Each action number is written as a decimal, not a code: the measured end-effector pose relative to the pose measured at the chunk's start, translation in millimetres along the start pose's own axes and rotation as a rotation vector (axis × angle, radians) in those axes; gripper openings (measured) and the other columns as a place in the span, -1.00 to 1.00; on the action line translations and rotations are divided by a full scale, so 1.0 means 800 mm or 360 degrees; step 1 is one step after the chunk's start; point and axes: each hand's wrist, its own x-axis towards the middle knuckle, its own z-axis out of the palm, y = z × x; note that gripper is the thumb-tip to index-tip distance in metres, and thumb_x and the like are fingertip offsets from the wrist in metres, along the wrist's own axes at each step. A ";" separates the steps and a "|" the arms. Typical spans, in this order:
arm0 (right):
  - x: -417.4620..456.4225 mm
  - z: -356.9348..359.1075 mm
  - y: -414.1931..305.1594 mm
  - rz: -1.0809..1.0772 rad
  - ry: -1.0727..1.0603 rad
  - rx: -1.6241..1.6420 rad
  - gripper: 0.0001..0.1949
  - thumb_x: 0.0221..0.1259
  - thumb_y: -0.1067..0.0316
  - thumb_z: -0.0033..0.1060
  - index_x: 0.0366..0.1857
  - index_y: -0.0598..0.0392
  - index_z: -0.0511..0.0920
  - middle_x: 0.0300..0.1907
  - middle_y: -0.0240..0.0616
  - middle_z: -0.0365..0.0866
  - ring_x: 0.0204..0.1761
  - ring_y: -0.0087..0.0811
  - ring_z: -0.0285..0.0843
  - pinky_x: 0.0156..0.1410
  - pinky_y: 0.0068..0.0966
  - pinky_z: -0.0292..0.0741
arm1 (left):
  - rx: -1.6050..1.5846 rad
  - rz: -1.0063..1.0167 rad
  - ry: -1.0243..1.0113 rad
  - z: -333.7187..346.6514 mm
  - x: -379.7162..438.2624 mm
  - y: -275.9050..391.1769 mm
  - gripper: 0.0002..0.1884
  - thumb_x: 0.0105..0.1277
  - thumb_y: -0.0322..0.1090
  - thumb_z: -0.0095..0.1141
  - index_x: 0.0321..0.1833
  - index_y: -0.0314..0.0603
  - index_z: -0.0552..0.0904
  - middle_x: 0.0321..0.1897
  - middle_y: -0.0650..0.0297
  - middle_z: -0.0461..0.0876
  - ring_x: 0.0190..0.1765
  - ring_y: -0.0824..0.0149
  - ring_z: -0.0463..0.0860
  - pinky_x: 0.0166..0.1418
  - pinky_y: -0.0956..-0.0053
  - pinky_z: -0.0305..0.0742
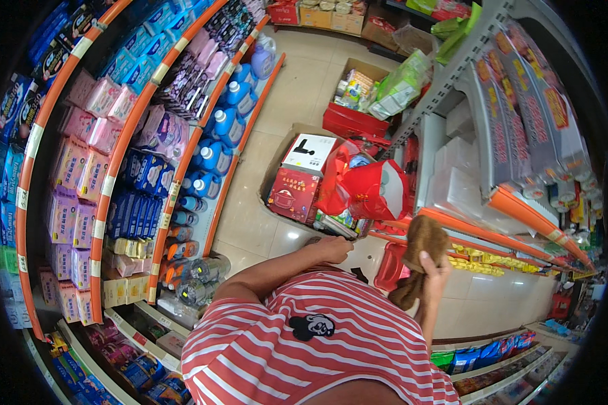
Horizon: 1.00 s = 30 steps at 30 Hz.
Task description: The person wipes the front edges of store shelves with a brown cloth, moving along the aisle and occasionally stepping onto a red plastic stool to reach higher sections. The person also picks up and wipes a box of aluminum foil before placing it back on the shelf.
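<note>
My right hand [434,276] is raised at the right of my body and grips a brown cloth [426,240], which bunches above the fingers and hangs below them beside the shelf. My left hand [335,249] is in front of my striped shirt, its fingers curled, close to the near edge of an open cardboard box [274,216]; whether anything is inside the fingers cannot be seen. In that box are a white carton [309,150], a dark red carton [293,196] with a pot picture, and red plastic bags [372,187].
At left stand shelves with orange edges [163,223], holding tissue packs and blue detergent bottles [229,126]. A second box [352,68] of packaged goods sits farther along the tiled floor. Grey shelving [458,210] rises at right. A red plastic tub [389,266] lies near my right hand.
</note>
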 end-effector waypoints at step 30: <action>-0.077 0.226 0.065 -0.0205 -0.1176 0.0012 -0.37 -0.24 0.49 -0.01 0.14 0.25 0.24 0.07 -0.21 0.21 0.14 -0.32 0.19 0.21 -0.50 0.18 | -0.1775 0.0520 0.1462 -0.025 -0.217 0.009 -0.18 0.17 -0.21 0.14 0.36 -0.30 -0.06 0.22 0.10 0.22 0.24 0.31 0.25 0.27 0.46 0.17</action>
